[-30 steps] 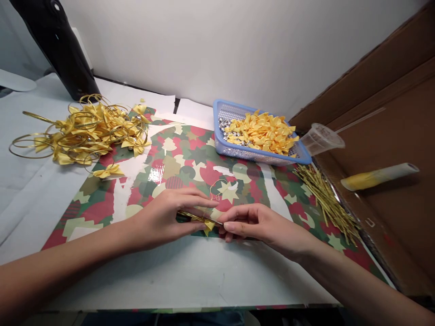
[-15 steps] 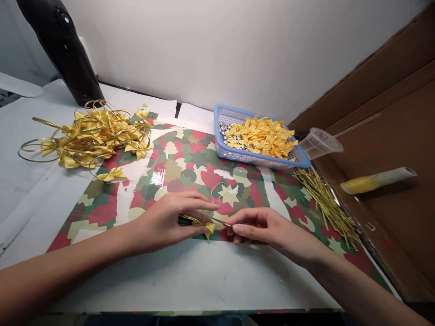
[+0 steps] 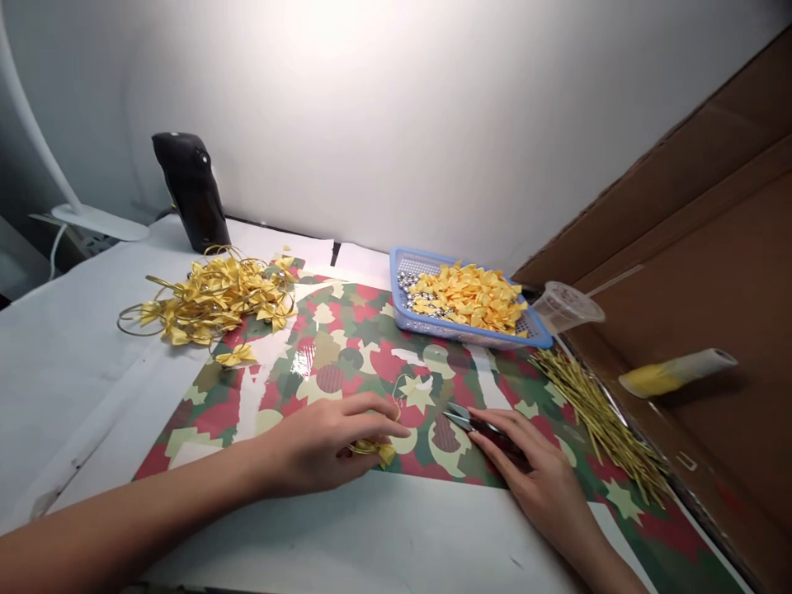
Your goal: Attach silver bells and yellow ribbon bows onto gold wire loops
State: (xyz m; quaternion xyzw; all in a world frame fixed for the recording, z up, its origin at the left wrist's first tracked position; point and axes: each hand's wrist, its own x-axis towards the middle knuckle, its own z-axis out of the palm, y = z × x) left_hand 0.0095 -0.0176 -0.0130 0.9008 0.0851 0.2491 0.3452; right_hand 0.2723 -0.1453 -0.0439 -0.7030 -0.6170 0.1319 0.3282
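Head view: left hand (image 3: pixel 318 441) curled around ribbon bow (image 3: pixel 374 450), right hand (image 3: pixel 525 458) gripping snips (image 3: pixel 463 420).

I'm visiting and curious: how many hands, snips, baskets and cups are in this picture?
Hands: 2 (left hand, right hand)
Snips: 1
Basket: 1
Cup: 1
Total: 5

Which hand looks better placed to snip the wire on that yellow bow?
Probably the right hand: it has the small snips, with their tips pointing toward the yellow bow. The left hand is occupied holding that bow.
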